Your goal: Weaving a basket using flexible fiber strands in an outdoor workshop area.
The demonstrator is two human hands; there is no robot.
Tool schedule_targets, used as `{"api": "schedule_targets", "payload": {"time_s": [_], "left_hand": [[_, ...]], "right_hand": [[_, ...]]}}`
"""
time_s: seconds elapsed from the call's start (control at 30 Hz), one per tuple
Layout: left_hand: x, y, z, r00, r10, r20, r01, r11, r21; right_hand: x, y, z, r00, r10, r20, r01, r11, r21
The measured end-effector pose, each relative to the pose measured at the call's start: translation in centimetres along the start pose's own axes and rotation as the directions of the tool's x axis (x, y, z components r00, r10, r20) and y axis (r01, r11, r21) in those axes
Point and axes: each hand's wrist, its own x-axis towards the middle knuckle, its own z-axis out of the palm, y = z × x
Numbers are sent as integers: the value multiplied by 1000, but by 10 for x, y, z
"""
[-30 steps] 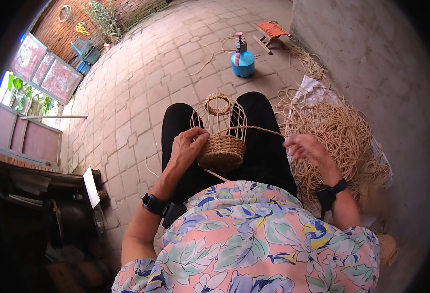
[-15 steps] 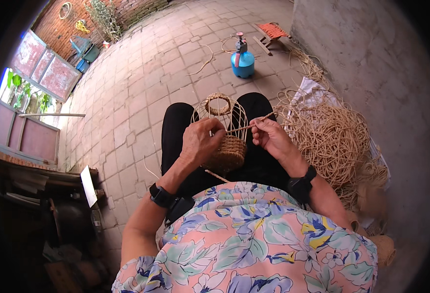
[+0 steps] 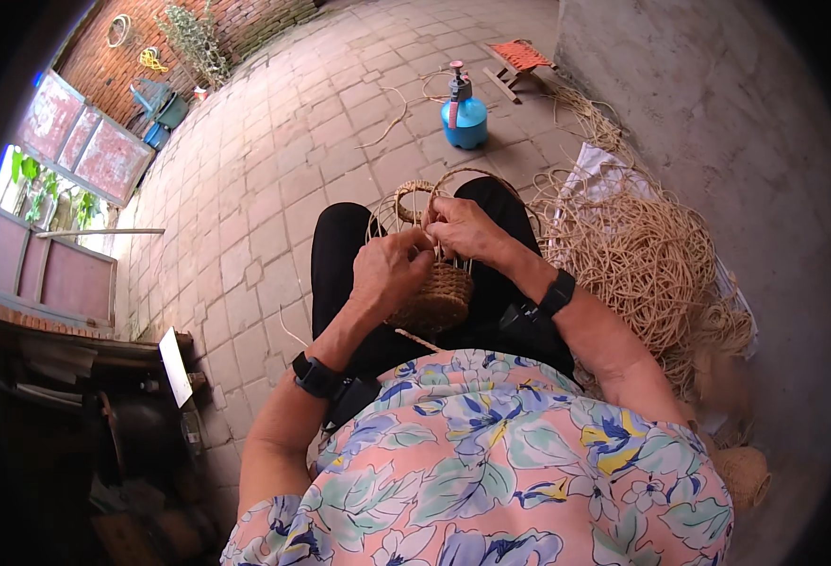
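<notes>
A small round basket of twisted straw-coloured cord rests between my knees, its lower wall woven and bare upright stakes rising above. A woven ring shows among the stakes at the far end. My left hand is closed on the basket's left side; its fingertips are partly hidden. At the stakes, close to the left fingers, my right hand pinches the working cord, which arcs over my right knee toward the pile. A short cord end sticks out near my lap.
A big tangled heap of cord lies on white sheeting at my right, beside a grey wall. Ahead on the paving stand a blue spray bottle and a low stool with an orange seat. Dark clutter fills the lower left.
My right hand has moved left and away from me, from holding the cord taut at the right to the stakes beside my left hand. The cord now loops above it.
</notes>
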Motion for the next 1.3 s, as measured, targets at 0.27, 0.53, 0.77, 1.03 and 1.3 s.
{"api": "schedule_targets", "payload": {"time_s": [0.27, 0.53, 0.77, 1.03, 1.3], "left_hand": [[-16, -9, -6, 999, -35, -7, 31, 956, -291], [-19, 8, -12, 886, 334, -321, -306, 942, 138], [-3, 23, -10, 986, 159, 52, -158, 987, -23], [2, 14, -13, 981, 24, 192, 38, 949, -313], [-5, 0, -8, 961, -156, 227, 269, 712, -649]], "right_hand": [[-34, 4, -10, 995, 68, 79, -105, 623, 775], [-95, 61, -49, 984, 156, 84, -170, 706, 687], [-51, 52, -59, 992, 111, -67, -43, 769, 638], [-6, 42, -19, 964, -12, -265, 85, 961, 262], [-20, 26, 0, 966, 167, -200, -53, 877, 477]]}}
